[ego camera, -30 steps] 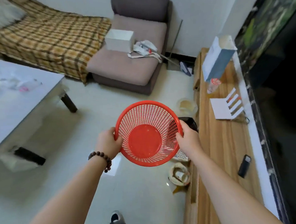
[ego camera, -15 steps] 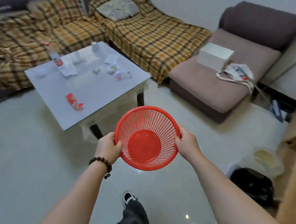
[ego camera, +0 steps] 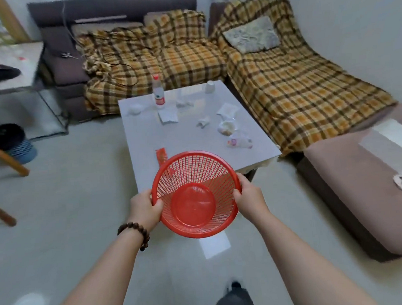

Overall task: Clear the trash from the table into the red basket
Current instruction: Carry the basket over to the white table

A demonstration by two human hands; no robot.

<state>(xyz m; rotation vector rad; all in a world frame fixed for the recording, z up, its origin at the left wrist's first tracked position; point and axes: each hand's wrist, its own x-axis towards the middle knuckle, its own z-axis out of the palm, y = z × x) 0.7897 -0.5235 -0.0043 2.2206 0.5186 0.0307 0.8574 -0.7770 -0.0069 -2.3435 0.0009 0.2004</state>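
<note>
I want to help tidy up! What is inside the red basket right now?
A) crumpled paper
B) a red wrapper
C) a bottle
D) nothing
D: the red basket, held at its rim by the left hand and right hand, shows only its bare bottom.

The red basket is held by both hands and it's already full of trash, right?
Not quite. Both hands, left hand and right hand, do hold the red basket, but the head view shows it empty. The trash still lies on the table.
</note>
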